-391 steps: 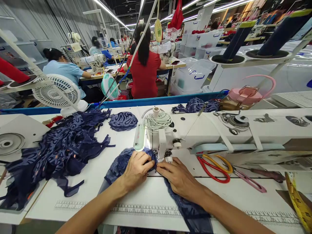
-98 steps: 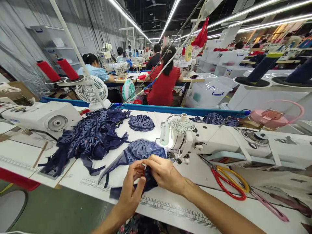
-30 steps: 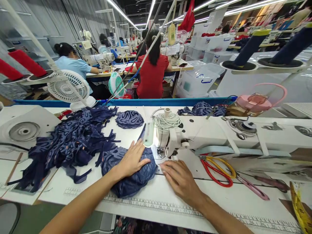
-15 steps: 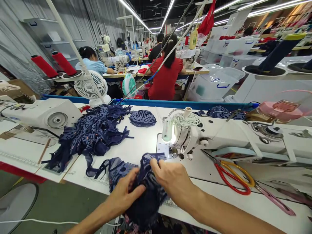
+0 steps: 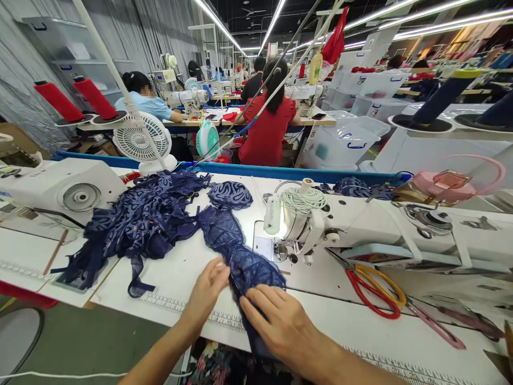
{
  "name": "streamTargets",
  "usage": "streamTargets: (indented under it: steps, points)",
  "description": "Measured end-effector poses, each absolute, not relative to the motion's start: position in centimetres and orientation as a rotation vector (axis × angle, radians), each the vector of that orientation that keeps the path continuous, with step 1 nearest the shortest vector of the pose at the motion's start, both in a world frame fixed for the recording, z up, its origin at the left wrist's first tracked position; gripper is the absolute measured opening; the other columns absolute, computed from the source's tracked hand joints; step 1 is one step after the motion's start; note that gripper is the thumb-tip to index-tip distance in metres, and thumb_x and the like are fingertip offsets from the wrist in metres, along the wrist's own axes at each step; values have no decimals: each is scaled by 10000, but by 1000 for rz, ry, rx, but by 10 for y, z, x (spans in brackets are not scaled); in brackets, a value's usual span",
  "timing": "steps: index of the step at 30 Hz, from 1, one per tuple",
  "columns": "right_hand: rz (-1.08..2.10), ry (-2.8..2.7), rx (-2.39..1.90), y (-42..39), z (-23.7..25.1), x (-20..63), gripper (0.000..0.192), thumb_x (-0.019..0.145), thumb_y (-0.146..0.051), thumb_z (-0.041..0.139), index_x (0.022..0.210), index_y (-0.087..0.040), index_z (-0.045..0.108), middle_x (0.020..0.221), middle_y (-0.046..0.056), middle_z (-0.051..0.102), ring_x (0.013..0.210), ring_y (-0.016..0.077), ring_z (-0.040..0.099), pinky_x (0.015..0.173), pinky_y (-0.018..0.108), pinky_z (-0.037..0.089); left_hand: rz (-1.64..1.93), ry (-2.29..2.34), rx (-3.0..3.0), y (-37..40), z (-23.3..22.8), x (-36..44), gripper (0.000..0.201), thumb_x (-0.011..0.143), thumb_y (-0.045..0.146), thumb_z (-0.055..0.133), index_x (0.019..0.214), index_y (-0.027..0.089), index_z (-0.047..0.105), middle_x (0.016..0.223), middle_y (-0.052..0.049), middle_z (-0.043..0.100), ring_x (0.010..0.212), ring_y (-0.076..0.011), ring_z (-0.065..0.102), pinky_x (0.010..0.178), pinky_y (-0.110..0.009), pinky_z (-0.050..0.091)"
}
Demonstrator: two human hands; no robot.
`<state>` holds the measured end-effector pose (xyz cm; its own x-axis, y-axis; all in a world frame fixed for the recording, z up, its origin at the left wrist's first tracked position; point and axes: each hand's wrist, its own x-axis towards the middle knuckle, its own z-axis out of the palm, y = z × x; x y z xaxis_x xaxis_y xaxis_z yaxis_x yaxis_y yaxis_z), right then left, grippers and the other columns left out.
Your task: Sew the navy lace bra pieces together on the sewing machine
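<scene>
Lace piece: the navy lace piece (image 5: 236, 251) lies stretched on the white table (image 5: 176, 267), running from near the dark fabric heap down to the table's near edge, just left of the sewing machine's needle area.
Left hand: the left hand (image 5: 206, 291) rests on the table at the left edge of the lace piece, fingers together and slightly bent, fingertips touching the cloth; whether it pinches the edge cannot be told.
Right hand: the right hand (image 5: 276, 323) lies palm down on the lower end of the lace piece, fingers spread a little, pressing it flat near the table's front edge.
Sewing machine: the white sewing machine (image 5: 360, 224) stands to the right of the cloth, with a lit lamp and a coil of white cord (image 5: 303, 199) on its head.
Fabric heap: a heap of navy lace parts (image 5: 140, 224) sits to the left, touching the far end of the lace piece; a single lace cup (image 5: 230, 194) lies behind it.
Scissors: red-and-yellow-handled scissors (image 5: 371, 289) lie on the table below the machine arm, well to the right of the hands.
Background: a person in a red top (image 5: 267, 128) sits with back turned at the next table; a small white fan (image 5: 140, 141) stands at the far left edge.
</scene>
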<state>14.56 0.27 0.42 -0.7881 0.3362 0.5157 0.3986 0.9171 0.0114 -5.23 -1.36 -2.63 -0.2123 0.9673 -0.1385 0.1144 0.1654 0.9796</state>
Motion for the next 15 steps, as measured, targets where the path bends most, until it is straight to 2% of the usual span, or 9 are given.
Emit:
streamTargets:
  steps: [2, 3, 5, 7, 10, 12, 15]
  points:
    - [-90, -2554, -551, -2, -24, 166, 286, 902, -39, 444, 1122, -91, 619, 1046, 118, 680, 967, 216, 620, 853, 358, 512, 1216, 1769, 1487, -18, -31, -59, 399, 941, 300, 501, 1321, 181, 484, 1261, -158, 581, 1164, -272, 588, 999, -491, 488]
    - [-72, -2562, -552, -2, -34, 172, 312, 904, -39, 442, 1162, -88, 609, 1121, 126, 671, 1046, 228, 607, 927, 377, 500, 1195, 1749, 1753, -18, -33, -58, 348, 944, 222, 468, 1288, 200, 520, 1276, -140, 576, 1198, -254, 565, 1034, -481, 466]
    - [-32, -2586, -525, 1, -43, 177, 328, 913, -51, 448, 1203, -87, 596, 1160, 130, 666, 1110, 228, 593, 993, 380, 482, 1019, 1390, 2264, -11, -34, -50, 372, 930, 90, 374, 1218, 208, 577, 1252, -107, 610, 1227, -206, 547, 1092, -442, 425]
    - [19, -2608, -483, 5, -42, 176, 304, 926, -66, 459, 1191, -97, 605, 1095, 125, 687, 1081, 207, 614, 980, 355, 501, 744, 1024, 2513, 3, -36, -38, 427, 915, 45, 336, 1245, 192, 564, 1254, -98, 630, 1249, -184, 538, 1124, -421, 398]
    - [60, -2597, -454, 8, -35, 179, 267, 940, -90, 474, 1162, -120, 619, 1096, 121, 695, 1069, 192, 624, 955, 345, 522, 542, 1143, 2592, 22, -40, -26, 406, 964, 178, 419, 1367, 172, 470, 1384, -130, 546, 1342, -247, 449, 1131, -494, 370]
    - [93, -2583, -467, 11, -31, 185, 255, 940, -96, 479, 1146, -131, 625, 1128, 117, 688, 1083, 190, 616, 950, 338, 521, 489, 1352, 2595, 29, -43, -26, 451, 967, 306, 489, 1406, 216, 440, 1444, -132, 481, 1366, -298, 407, 1114, -551, 361]
    - [127, -2570, -577, 23, -29, 195, 204, 937, -122, 495, 1062, -149, 654, 978, 90, 705, 936, 179, 649, 844, 308, 541, 435, 1541, 2605, 30, -45, -27, 506, 938, 408, 542, 1416, 269, 446, 1462, -139, 437, 1350, -337, 400, 1087, -576, 363]
